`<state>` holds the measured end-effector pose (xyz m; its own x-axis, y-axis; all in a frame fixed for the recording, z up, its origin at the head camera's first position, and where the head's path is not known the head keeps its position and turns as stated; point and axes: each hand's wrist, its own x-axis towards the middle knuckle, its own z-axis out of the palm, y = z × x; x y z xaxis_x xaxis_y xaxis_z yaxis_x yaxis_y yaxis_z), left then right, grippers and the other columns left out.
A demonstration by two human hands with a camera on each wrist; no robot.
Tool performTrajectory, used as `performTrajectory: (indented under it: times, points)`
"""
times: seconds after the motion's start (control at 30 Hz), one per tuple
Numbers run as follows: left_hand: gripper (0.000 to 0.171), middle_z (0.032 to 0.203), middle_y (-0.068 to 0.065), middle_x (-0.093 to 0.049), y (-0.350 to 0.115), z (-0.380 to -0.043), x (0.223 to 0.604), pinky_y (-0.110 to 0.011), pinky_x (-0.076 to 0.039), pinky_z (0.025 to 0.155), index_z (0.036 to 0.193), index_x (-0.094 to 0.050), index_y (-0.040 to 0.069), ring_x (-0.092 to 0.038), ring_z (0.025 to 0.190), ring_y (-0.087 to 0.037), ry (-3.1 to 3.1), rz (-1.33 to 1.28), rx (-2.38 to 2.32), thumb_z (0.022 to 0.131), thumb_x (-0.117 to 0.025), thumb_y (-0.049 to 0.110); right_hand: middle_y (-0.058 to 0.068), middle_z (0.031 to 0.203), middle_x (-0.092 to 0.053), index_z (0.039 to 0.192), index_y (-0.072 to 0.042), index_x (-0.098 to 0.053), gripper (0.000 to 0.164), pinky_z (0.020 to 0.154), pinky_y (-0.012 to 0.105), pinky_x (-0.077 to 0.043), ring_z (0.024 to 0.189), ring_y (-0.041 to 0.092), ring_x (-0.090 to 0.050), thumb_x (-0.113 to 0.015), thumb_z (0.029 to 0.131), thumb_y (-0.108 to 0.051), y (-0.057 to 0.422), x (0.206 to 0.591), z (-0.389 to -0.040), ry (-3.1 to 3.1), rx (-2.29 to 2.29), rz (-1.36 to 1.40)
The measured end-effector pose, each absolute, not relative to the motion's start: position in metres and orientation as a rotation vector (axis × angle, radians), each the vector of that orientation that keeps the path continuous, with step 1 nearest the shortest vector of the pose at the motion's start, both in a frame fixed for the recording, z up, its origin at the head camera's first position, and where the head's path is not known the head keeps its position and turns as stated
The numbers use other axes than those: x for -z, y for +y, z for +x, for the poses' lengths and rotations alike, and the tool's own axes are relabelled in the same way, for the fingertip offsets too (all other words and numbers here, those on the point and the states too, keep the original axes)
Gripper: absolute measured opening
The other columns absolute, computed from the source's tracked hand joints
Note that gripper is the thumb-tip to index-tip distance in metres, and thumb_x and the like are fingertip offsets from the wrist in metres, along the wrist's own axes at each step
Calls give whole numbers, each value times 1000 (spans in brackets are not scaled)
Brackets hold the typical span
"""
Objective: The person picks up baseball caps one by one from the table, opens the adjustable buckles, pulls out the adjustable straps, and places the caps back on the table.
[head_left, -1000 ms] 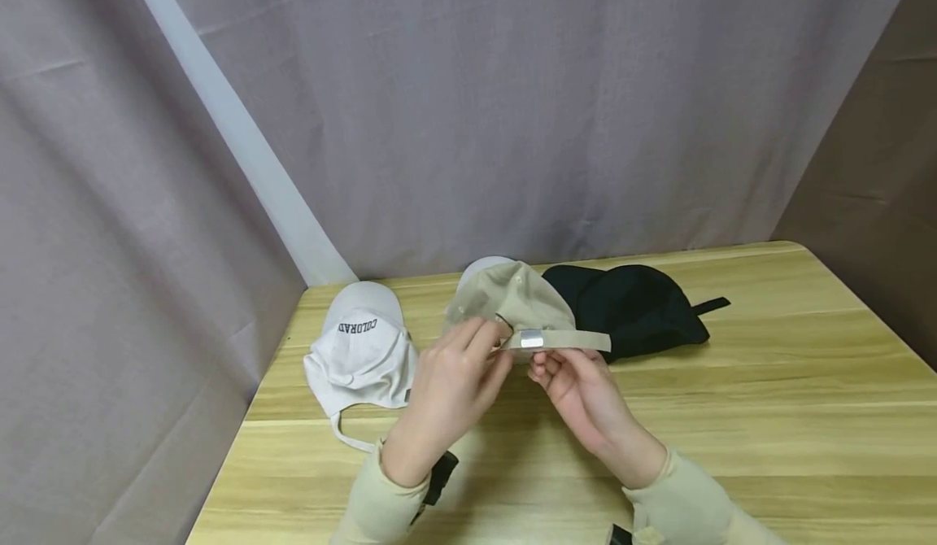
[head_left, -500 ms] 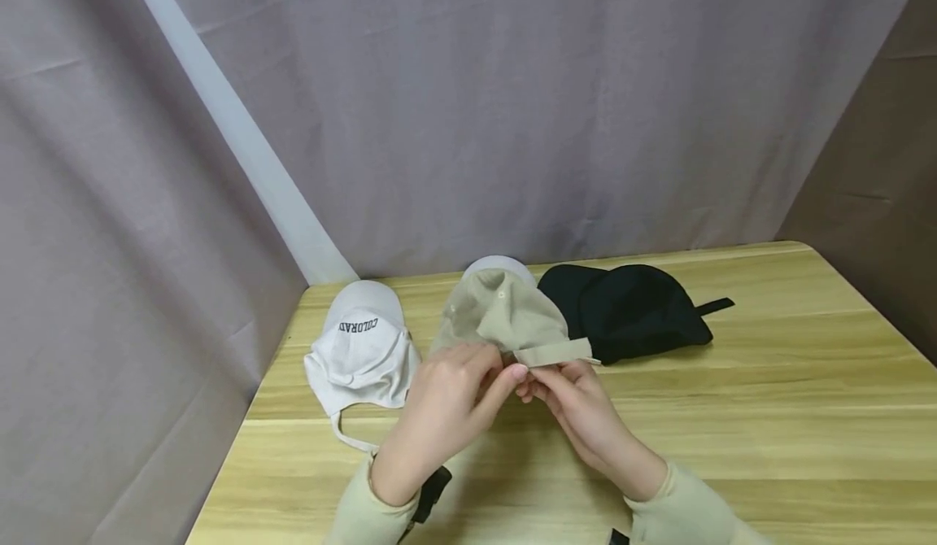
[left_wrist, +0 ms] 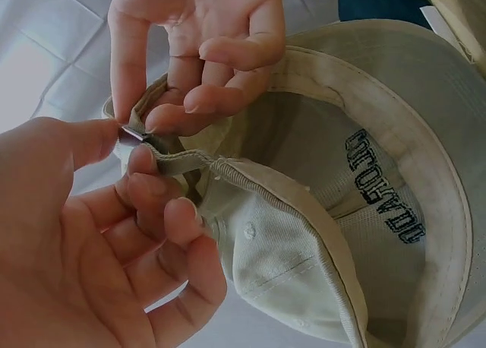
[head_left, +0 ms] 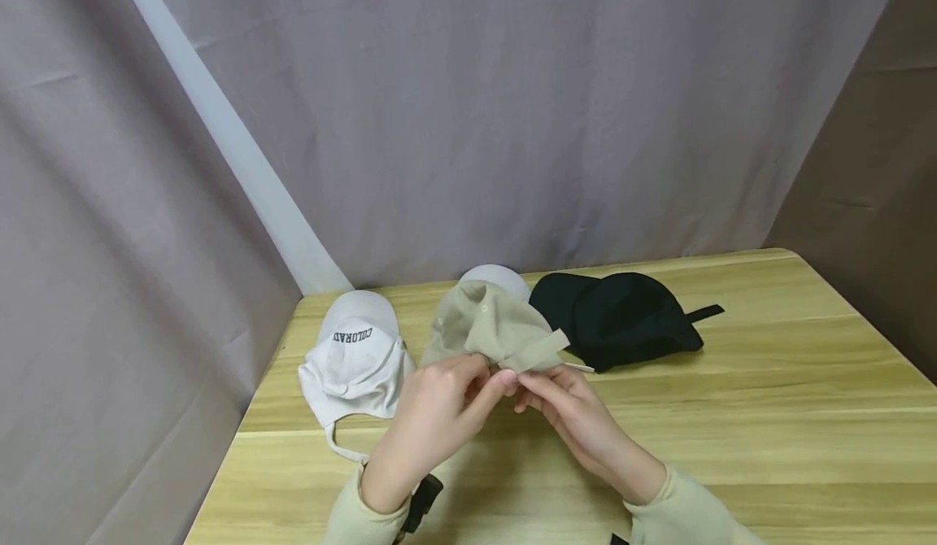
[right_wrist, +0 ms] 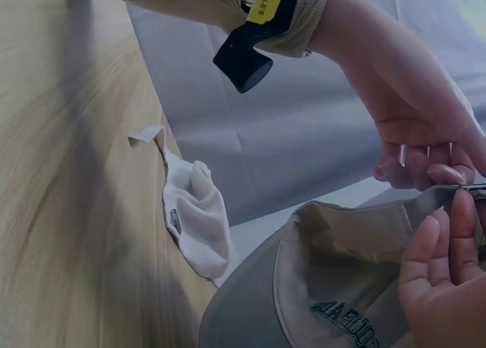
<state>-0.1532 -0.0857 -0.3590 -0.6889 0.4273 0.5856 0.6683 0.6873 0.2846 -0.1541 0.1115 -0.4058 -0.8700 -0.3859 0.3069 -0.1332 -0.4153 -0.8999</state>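
Observation:
A beige baseball cap (head_left: 505, 325) is held off the table by its back strap (head_left: 538, 351), whose loose end sticks out to the right. My left hand (head_left: 439, 407) pinches the strap between thumb and fingers. Beside it my right hand (head_left: 578, 423) pinches the same strap, the fingertips of both hands nearly touching. In the left wrist view, a small metal buckle (left_wrist: 130, 135) lies between the fingertips, partly hidden. Dark letters (left_wrist: 383, 188) show inside the cap. The right wrist view shows the cap's brim (right_wrist: 250, 287) at the bottom.
A white cap (head_left: 355, 374) with dark lettering lies at the left of the wooden table (head_left: 769, 415). Behind the beige cap, a white rounded shape (head_left: 498, 275) peeks out. To the right lies a black cap (head_left: 629, 321). A grey curtain (head_left: 468, 122) hangs behind.
Both hands have lowered slightly and moved left with the beige cap. The strap's loose end has turned from level to slanting upward, and the buckle has gone out of sight in the head view.

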Motion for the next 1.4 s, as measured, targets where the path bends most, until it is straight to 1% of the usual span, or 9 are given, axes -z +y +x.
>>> performTrajectory:
  times: [0.23,0.4,0.5,0.7,0.87,1.0,1.17,1.4]
  points:
    - [39,61,16,-35,-87,-151,359,-17,-28,47,68,-47,26,-34,51,1,-2441,-846,699,102,-56,43,-5,103,-71,103,-14,-74,29,81,23,-52,91,9,-64,-46,105,-7,112,408,-157,1584,2382,-750]
    - [39,58,16,-33,-89,-150,360,-18,-28,46,65,-47,26,-32,49,1,-2459,-815,687,100,-61,38,-5,102,-71,105,-15,-74,29,80,22,-51,91,8,-63,-46,105,-7,111,410,-158,1601,2364,-775]
    - [39,56,17,-32,-88,-149,360,-18,-27,45,64,-47,26,-30,47,2,-2489,-788,707,97,-64,34,-6,99,-70,102,-16,-75,30,80,23,-51,88,8,-63,-46,105,-7,110,411,-157,1614,2357,-776]
    - [32,55,19,-34,-86,-148,361,-18,-30,45,66,-50,26,-33,48,2,-2542,-780,788,94,-65,28,-6,98,-72,99,-16,-77,34,80,23,-51,85,8,-64,-46,104,-3,110,411,-155,1553,2392,-799]
    - [24,57,19,-37,-84,-149,362,-17,-31,45,69,-54,25,-36,50,3,-2522,-795,828,91,-65,24,-5,99,-73,101,-14,-76,34,82,23,-51,87,8,-64,-45,103,1,110,410,-153,1503,2437,-829]
    - [20,59,19,-40,-83,-150,362,-17,-33,47,70,-55,25,-38,51,2,-2524,-788,833,88,-64,21,-4,100,-71,104,-14,-73,32,85,23,-51,90,8,-64,-45,104,0,110,409,-153,1503,2438,-837]
    - [19,57,19,-41,-82,-150,362,-19,-35,47,69,-54,27,-39,50,1,-2571,-738,844,85,-61,20,-4,99,-70,106,-14,-71,30,85,24,-51,90,9,-63,-44,104,1,110,409,-152,1525,2429,-866]
    - [25,54,17,-36,-82,-150,362,-21,-31,45,62,-45,24,-35,48,-1,-2582,-707,820,81,-60,20,-6,97,-69,104,-17,-72,29,84,23,-51,88,8,-63,-49,102,2,108,410,-151,1573,2419,-815]
